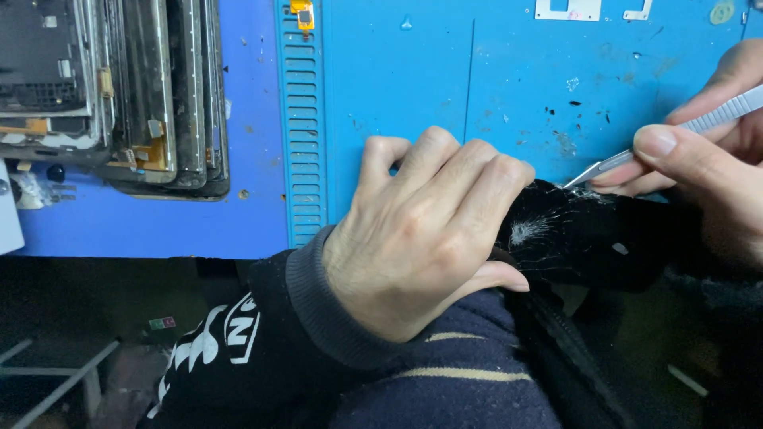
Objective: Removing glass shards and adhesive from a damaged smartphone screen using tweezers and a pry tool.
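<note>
A: Starting from the cracked black screen [588, 238], where does it lie?

B: At the near edge of the blue tabletop [397, 87], its long axis running left to right. A white starburst of cracks shows near its left end, with finer cracks along its far edge.

A: And the hands around the screen?

B: The left hand [421, 238] lies curled over the screen's left end, fingers bent and pressing down on it, thumb tucked along the near edge. The right hand [707, 159] is at the screen's right, far side, its grip pinched on a metal blade tool [675, 135].

A: Which way does the tool point?

B: Down and left. Its tip touches the screen's far edge right where the fine cracks spread, just beside the left knuckles. The right hand is the nearer one to that spot with the tool; the left only pins the screen.

A: Further out from the screen?

B: Far left of it, a stack of dismantled phone frames [119, 95] stands. Between that stack and the screen runs a ridged blue strip [300, 119] of the mat.
</note>
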